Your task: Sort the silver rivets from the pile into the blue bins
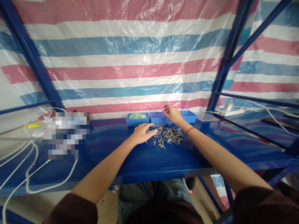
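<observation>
A loose heap of silver blind rivets (169, 136) with thin pins lies on the blue tabletop (149, 165). At the left edge of the heap is my left hand (143, 133), its thumb and fingers apart around the nearest rivets. My right hand (174, 115) hovers above the long blue bin (190, 117) behind the heap. Its fingers are bent and slightly apart, and nothing shows between them. A smaller blue bin (137, 121) stands to the left of the long one, with a green and white packet (137, 115) in it.
A clear plastic lid (207, 117) lies right of the bins. White cables (32, 161) loop over the left side, beside a blurred-out patch. A white power strip (230, 111) sits at the right. Blue metal posts (224, 62) frame a striped plastic sheet (130, 59) behind.
</observation>
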`<state>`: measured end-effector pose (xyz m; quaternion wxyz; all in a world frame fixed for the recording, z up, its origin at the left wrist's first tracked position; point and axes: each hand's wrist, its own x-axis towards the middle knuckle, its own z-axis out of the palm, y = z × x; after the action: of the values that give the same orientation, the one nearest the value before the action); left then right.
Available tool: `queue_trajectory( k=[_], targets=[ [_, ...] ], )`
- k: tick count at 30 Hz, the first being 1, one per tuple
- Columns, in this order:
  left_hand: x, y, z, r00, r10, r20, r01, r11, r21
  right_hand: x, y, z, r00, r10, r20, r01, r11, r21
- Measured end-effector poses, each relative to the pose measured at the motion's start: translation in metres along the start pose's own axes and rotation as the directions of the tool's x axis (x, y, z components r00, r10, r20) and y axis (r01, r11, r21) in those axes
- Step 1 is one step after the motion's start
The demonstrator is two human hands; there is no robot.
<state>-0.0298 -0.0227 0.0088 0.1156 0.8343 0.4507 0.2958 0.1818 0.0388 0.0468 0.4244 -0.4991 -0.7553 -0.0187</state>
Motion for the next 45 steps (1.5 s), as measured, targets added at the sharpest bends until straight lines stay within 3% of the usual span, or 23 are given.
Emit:
queue_trajectory(
  k=[2, 5, 8, 11, 18, 25, 30, 33, 38, 41, 45],
  targets=[
    [-0.003, 0.0, 0.004, 0.996, -0.009, 0.092, 0.004, 0.998, 0.055, -0.005, 0.006, -0.006, 0.999, 0.022, 0.038, -0.02, 0.998, -0.055],
    [-0.004, -0.001, 0.011, 0.986, -0.047, 0.16, 0.029, 0.993, 0.114, -0.032, 0.006, -0.018, 0.989, -0.044, 0.143, 0.048, 0.998, -0.029],
    [-0.003, 0.0, 0.015, 0.975, -0.047, 0.216, 0.014, 0.988, 0.151, -0.067, 0.003, -0.023, 0.926, -0.159, 0.342, 0.176, 0.984, -0.018],
    [-0.003, 0.001, 0.016, 0.974, -0.005, 0.228, -0.036, 0.983, 0.178, -0.089, 0.002, -0.017, 0.881, -0.112, 0.46, 0.168, 0.982, -0.081],
    [-0.004, 0.002, 0.018, 0.989, 0.087, 0.12, -0.113, 0.966, 0.232, -0.094, 0.0, -0.005, 0.922, -0.178, 0.344, 0.236, 0.962, -0.135],
    [-0.004, 0.0, 0.018, 0.991, 0.099, 0.095, -0.115, 0.976, 0.185, -0.096, -0.007, -0.011, 0.957, -0.022, 0.291, 0.093, 0.968, -0.235],
    [0.005, -0.001, 0.02, 0.998, 0.055, -0.004, -0.054, 0.99, 0.128, -0.087, 0.001, -0.008, 0.968, 0.025, 0.25, 0.038, 0.969, -0.244],
    [0.016, -0.003, 0.024, 0.998, 0.029, -0.055, -0.024, 0.996, 0.081, -0.075, 0.006, -0.002, 0.978, 0.045, 0.202, -0.01, 0.985, -0.173],
    [0.035, 0.0, 0.034, 0.993, 0.064, -0.101, -0.076, 0.99, -0.121, -0.053, 0.004, 0.012, 0.991, 0.083, 0.108, -0.089, 0.994, 0.059],
    [0.041, 0.002, 0.037, 0.994, 0.011, -0.112, -0.034, 0.978, -0.207, -0.046, 0.005, 0.012, 0.986, 0.089, 0.137, -0.112, 0.979, 0.171],
    [0.039, -0.004, 0.029, 0.992, 0.03, -0.126, -0.054, 0.98, -0.19, -0.042, 0.016, -0.005, 0.973, 0.078, 0.217, -0.139, 0.949, 0.284]
  ],
)
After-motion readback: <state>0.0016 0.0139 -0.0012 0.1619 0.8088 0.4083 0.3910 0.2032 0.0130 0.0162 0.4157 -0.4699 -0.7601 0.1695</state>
